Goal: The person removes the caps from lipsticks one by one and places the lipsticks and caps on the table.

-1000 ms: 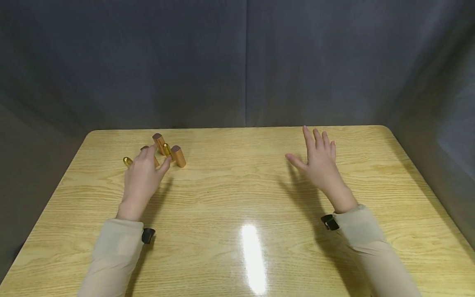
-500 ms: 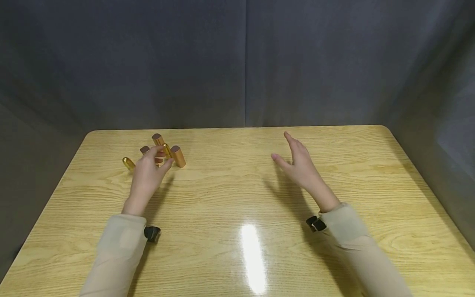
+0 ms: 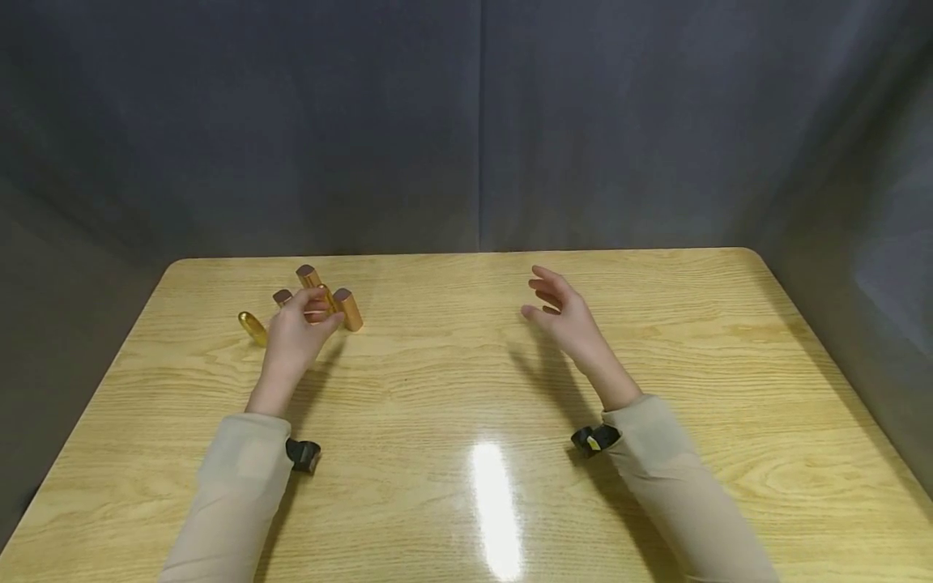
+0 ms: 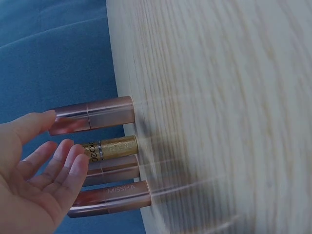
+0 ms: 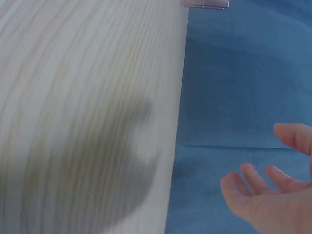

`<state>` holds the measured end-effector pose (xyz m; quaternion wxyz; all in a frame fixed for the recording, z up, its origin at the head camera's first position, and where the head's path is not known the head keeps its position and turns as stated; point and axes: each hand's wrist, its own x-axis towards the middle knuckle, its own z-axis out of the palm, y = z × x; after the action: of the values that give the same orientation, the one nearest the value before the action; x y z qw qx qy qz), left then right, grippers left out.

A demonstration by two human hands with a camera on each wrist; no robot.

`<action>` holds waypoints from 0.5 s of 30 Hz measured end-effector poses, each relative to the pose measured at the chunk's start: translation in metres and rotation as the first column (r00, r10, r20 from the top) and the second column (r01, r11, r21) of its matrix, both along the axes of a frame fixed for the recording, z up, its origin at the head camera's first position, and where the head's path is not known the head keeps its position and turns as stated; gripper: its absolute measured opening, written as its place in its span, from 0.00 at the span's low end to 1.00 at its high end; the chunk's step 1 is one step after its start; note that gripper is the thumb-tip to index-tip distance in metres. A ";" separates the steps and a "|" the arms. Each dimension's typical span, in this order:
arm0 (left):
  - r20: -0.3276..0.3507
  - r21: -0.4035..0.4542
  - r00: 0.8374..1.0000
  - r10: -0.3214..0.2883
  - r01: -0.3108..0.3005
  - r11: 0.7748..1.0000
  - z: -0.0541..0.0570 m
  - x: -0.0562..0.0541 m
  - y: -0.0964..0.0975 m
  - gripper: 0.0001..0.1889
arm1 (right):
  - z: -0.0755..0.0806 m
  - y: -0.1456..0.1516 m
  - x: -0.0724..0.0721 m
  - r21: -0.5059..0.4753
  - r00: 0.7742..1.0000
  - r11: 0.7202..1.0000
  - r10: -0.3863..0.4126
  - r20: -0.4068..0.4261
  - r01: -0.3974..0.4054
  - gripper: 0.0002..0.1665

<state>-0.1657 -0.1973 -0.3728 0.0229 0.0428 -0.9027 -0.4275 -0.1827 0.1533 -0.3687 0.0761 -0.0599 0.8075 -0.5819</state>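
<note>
My left hand (image 3: 293,332) is at the upright lipstick-like tubes at the table's far left, thumb and index finger apart and bent. Between them stands a slim gold tube (image 3: 327,300), its lettering partly hidden by my fingers in the left wrist view. The thumb tip overlaps a copper tube (image 4: 105,116) there; contact cannot be made out. Another copper tube (image 4: 122,195) reads "MISSHA". A copper tube (image 3: 307,275) stands farther back, and a second gold tube (image 3: 252,328) is left of my hand. My right hand (image 3: 572,324) hovers over the table, fingers loosely bent, holding nothing.
The wood-grain table (image 3: 437,364) has rounded far corners. A dark curtain (image 3: 619,121) hangs behind it and at both sides. Each wrist wears a black device (image 3: 594,440) over a light sleeve (image 3: 240,470).
My left hand has shifted slightly right, and its thumb and index finger have come round the slim gold tube. My right hand has moved left, its fingers bending more. The tubes stay in place.
</note>
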 end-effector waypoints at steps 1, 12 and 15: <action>-0.002 0.004 1.000 0.002 -0.002 1.000 -0.001 -0.001 0.000 0.26 | -0.001 -0.002 -0.001 -0.026 1.000 1.000 -0.004 0.013 0.004 0.38; 0.006 0.006 1.000 0.003 -0.004 1.000 -0.002 -0.004 0.002 0.24 | -0.010 -0.023 -0.006 -0.124 0.997 0.992 0.010 0.072 -0.001 0.36; 0.013 0.006 1.000 0.010 -0.010 1.000 -0.002 -0.004 0.003 0.24 | -0.013 -0.027 -0.008 -0.150 0.997 0.989 0.016 0.076 -0.004 0.36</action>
<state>-0.1694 -0.1945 -0.3745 0.0191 0.0501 -0.9013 -0.4299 -0.1907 0.1265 -0.3819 0.1053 -0.0473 0.7576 -0.6424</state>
